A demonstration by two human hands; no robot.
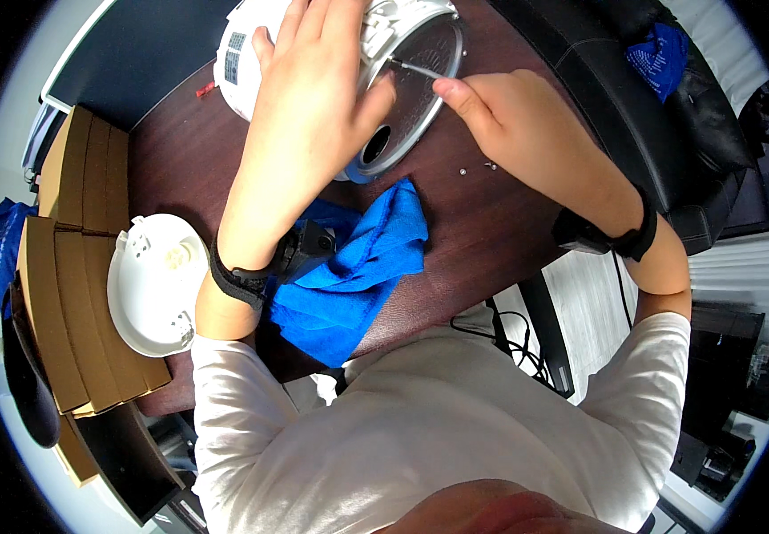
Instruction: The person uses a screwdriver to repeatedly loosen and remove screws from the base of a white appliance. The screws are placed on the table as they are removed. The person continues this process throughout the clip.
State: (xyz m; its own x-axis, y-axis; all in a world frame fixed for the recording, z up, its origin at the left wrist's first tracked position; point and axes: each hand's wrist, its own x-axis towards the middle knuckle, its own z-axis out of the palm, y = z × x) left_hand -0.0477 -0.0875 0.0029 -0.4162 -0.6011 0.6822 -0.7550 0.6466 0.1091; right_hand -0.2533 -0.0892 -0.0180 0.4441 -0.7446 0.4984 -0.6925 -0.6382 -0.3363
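Appliance [415,111] rounded, white, clear-faced; left hand [309,84] spread across, right hand [507,109] clamped on screwdriver [418,69].

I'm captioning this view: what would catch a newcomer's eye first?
Likely the crumpled bright blue cloth, on the reddish-brown tabletop near the person. Beyond it, the left hand lies on a round white plastic device, the right hand holding a slim metal-shafted tool to it. A shallow white plastic cover sits at left beside brown cardboard boxes.
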